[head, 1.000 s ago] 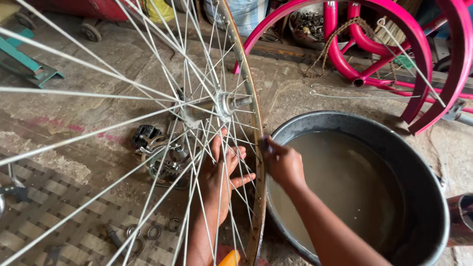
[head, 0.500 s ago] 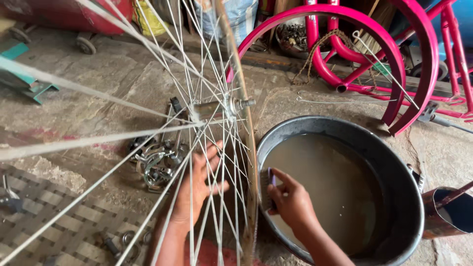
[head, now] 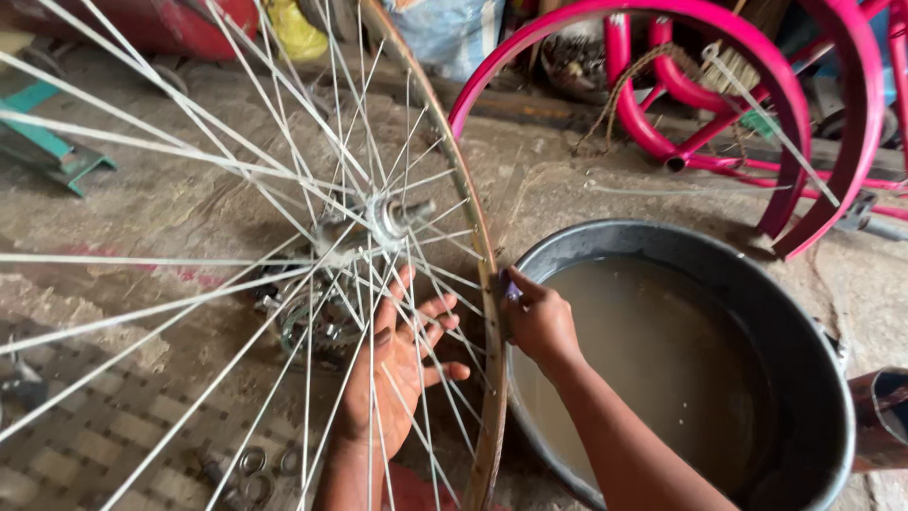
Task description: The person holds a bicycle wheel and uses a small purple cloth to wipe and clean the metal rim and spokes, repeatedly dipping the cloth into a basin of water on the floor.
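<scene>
Grip of the right hand (head: 539, 322): fingers pinched narrow at the rim (head: 490, 312) of a bicycle wheel, on its outer side. A small pale bit shows at the fingertips; too small to tell what it is, so whether the grip holds anything cannot be told. The pinch sits at the metal edge, which suggests fine work at one spot of the rim.

Left hand (head: 402, 364): open, fingers spread wide, laid flat among the spokes (head: 189, 284) on the inner side, just opposite the right hand. It holds nothing; it looks to be bracing the wheel so it stays upright and steady.

The wheel stands on edge, bare of tyre, hub (head: 383, 220) above the left hand, axle stub pointing toward the rim.

Just beside the rim, under the right forearm, a round dark tub (head: 804, 312) of cloudy brownish water, close enough to reach.

On the floor (head: 567, 189) behind the spokes: a metal cog piece (head: 317, 326), loose washers (head: 251, 464). Beyond the tub, pink bicycle frame parts (head: 747, 76).
</scene>
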Motion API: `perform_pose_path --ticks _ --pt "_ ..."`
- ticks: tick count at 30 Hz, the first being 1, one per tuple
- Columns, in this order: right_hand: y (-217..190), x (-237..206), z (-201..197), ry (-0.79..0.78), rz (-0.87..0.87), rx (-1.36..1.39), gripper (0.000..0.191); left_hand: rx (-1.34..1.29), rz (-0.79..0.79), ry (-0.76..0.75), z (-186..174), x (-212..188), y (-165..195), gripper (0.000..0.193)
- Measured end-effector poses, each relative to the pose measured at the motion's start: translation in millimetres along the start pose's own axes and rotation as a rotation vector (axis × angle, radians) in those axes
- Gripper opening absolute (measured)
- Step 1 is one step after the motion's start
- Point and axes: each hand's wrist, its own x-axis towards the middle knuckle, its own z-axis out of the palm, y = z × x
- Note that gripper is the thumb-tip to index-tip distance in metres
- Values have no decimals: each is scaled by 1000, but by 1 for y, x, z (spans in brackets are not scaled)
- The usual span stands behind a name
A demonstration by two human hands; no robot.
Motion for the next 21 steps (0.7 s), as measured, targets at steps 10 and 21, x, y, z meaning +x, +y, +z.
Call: perform_pose_path --ticks 10,21 --pt "15 -22 -1 30 -66 -191 41 0 -16 8 -3 2 0 106" --pt "12 -62 -14 -61 32 -83 52 4 -10 4 -5 4 -4 97"
